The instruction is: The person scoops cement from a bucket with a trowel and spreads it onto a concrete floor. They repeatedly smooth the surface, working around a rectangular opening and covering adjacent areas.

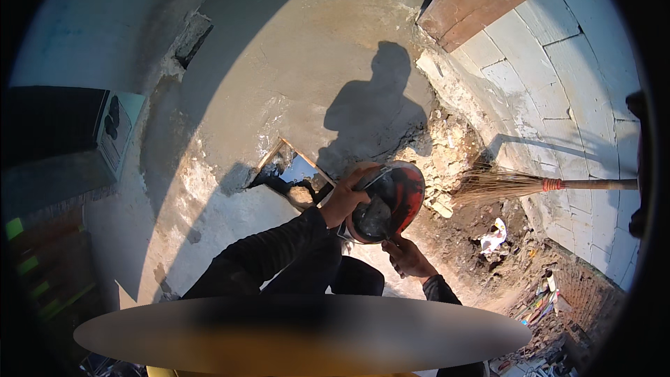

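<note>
A round red and dark bucket (410,194) is tipped in front of me, its mouth turned up and leftward. My left hand (345,199) grips its left rim, thumb over the edge. Below the bucket, my right hand (412,260) is closed around a handle at the lower rim. It appears to belong to a trowel, whose grey blade (373,219) seems to lie inside the bucket; wet grey residue blurs its outline. Just left of my left hand is a square opening (296,169) in the floor, framed with wood, with dark water and a stone in it.
Smooth wet cement (286,63) covers the far floor, with my shadow on it. Broken rubble (447,153) runs along the right-hand block wall (558,91). A stick broom (516,185) leans there above loose soil and litter. A brown board (488,0) stands at the far right.
</note>
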The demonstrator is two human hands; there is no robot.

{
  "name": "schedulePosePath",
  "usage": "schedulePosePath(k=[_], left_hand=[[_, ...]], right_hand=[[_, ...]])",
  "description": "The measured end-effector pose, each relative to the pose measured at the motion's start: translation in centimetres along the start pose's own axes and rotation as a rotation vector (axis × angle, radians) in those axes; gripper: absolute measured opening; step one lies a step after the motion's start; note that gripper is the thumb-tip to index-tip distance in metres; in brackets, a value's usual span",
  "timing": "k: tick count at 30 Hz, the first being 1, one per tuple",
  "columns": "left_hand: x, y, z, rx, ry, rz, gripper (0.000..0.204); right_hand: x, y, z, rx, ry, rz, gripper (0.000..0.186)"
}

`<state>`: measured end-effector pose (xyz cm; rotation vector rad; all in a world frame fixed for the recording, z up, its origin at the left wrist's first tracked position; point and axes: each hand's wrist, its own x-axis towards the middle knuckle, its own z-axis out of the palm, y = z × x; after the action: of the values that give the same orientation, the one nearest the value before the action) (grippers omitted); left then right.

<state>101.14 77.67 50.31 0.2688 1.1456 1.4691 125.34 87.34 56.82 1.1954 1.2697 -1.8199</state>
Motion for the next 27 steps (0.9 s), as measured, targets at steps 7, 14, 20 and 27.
schedulePosePath(k=[7,14,20,27], left_hand=[[-0.7,-3.2,-0.3,-0.299,0.262,0.057,0.074],[-4.9,-10.2,-2.0,-0.655,0.885,0.260,0.065],[-11.0,-17.1,-4.9,-0.755,1.227,0.411,0.066],[-17.2,-31.0,-7.6,-0.783,1.455,0.436,0.062]], right_hand=[[5.3,-3.5,-7.5,-0.156,-0.190,0.110,0.033],[12.1,-9.2,-11.7,-0.713,-0.305,-0.011,0.037],[20.1,-13.9,-11.2,-0.837,-0.275,-0.227,0.033],[43.0,-12.6,-10.4,-1.477,0.031,-0.958,0.043]])
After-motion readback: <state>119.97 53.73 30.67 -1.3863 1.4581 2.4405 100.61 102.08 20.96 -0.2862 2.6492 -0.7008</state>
